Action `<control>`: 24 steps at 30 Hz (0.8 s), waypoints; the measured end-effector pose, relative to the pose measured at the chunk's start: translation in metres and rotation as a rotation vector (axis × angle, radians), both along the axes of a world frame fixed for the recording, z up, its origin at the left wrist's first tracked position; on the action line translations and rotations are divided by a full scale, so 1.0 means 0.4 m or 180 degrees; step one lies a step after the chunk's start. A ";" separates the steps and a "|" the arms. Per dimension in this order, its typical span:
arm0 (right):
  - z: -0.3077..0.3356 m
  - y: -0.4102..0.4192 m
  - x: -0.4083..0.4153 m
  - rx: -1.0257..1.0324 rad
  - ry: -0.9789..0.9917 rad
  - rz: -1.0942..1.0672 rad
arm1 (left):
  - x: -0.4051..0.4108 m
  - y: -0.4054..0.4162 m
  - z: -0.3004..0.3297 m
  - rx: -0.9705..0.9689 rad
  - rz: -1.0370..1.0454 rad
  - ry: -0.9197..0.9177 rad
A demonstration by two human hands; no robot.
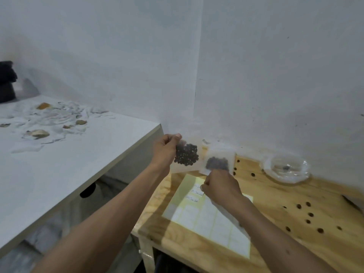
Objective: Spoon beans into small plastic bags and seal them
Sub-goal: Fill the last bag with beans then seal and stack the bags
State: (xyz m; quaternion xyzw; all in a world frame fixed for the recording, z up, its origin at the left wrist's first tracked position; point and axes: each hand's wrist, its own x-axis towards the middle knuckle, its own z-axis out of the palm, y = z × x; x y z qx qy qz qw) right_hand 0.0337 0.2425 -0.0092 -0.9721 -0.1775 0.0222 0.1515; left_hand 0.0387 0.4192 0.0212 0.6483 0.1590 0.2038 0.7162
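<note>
My left hand (166, 149): arm stretched forward, wrist raised, thumb and fingertips pinched upper left edge of small plastic bag (186, 157) with dark beans (186, 157), bag held upright in air before white wall (275, 75). My right hand (220, 187): knuckles up, fingers curled, gripped lower edge of 2nd bag (218, 161) of beans, just beside 1st. Both bags above wooden table (295, 223). Label sheet (208, 217) lay under right wrist. Clear plastic dish (286, 168) sat near wall, well apart.
</note>
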 end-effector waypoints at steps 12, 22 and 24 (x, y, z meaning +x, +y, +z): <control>0.040 -0.023 0.002 0.0860 0.0110 -0.0009 | -0.008 -0.017 -0.002 0.0039 -0.0163 -0.0030; 0.188 -0.102 0.060 0.2252 -0.0525 -0.0172 | -0.001 -0.144 0.025 0.0109 -0.0611 0.0051; 0.190 -0.112 0.071 0.2299 -0.0630 -0.0228 | -0.001 -0.171 0.034 0.0069 -0.0765 0.0053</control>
